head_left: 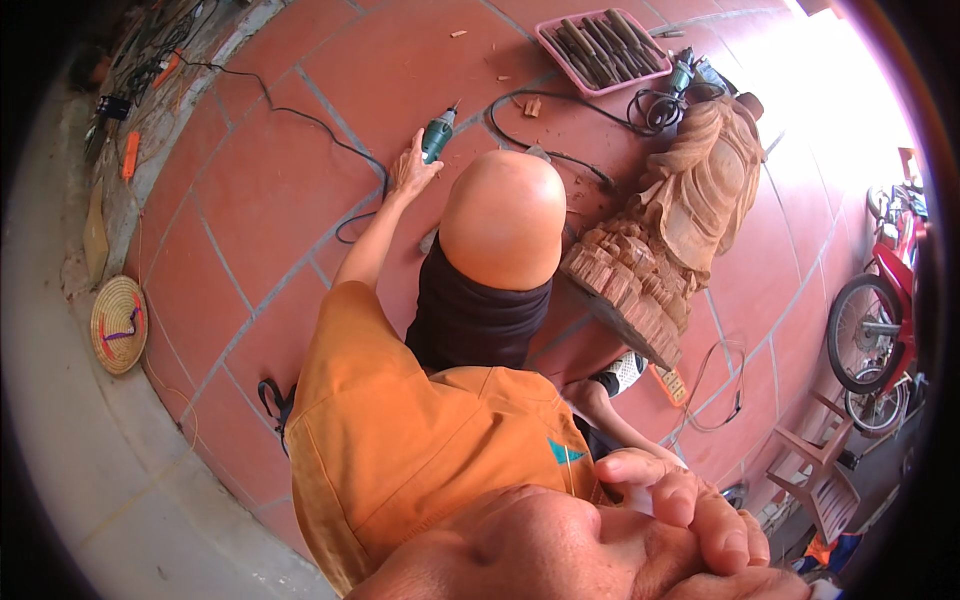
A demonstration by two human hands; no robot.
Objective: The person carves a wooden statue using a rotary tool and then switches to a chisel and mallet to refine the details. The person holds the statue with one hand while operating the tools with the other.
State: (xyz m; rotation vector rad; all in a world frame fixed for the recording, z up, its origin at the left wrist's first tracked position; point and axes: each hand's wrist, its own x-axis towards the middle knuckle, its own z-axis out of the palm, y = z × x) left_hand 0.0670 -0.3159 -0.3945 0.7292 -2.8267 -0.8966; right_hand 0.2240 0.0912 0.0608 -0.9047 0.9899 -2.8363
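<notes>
At the left of my raised knee, my left hand (410, 172) is closed around the back end of a green rotary tool (438, 136). A thin bit points up and away from it, just above the red tiles. My right hand (695, 510) is raised close to the camera at the lower right, fingers curled; whatever lies inside them is hidden. To the right of my knee a carved wooden statue (705, 190) with draped folds lies on the floor. Its rough, rock-like base (630, 285) is toward me.
A pink tray (577, 73) of dark chisels sits at the back, beside a second green power tool (682, 72). Black cables (320, 118) cross the tiles. A woven hat (119, 324) lies left, an orange power strip (670, 384) right. A red motorbike (893, 275) and plastic chair (822, 490) stand far right.
</notes>
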